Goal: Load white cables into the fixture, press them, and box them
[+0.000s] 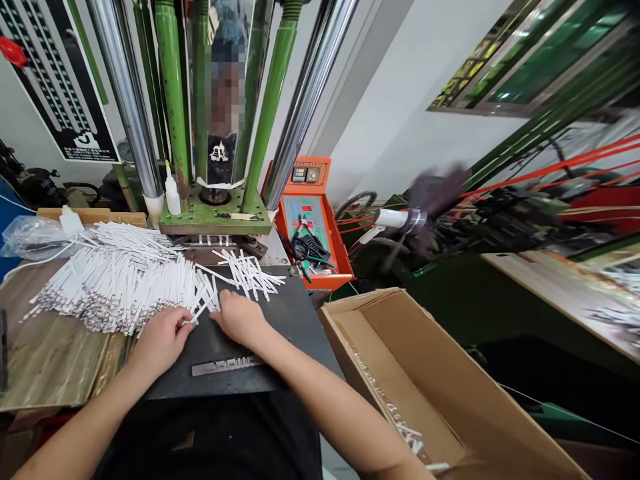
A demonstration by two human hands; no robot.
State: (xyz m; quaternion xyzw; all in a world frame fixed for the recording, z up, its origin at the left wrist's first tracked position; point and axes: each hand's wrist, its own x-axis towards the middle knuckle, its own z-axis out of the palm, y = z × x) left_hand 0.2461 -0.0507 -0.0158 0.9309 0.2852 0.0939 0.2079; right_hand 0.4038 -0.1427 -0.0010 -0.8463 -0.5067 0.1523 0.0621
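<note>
My left hand [165, 337] is closed in a pinch at the near right edge of a big heap of thin white strips [117, 287]. One white strip [203, 308] runs out from its fingertips toward my other hand. Beside it, my right hand [243, 319] has its fingers curled down by a few loose strips; what lies in them, if anything, is hidden. A smaller bunch of white strips [253, 275] lies just beyond it on the black plate [310, 333]. Close to my body rests a notched metal bar [225, 365], partly covered by my right forearm.
A press with green columns [270, 100] and a green platen [215, 220] stands ahead. On it sits a small white bottle [173, 193]. An orange control box [337, 240] holds tools. An open cardboard box [415, 367] at right contains some strips. A fan [430, 207] is blurred.
</note>
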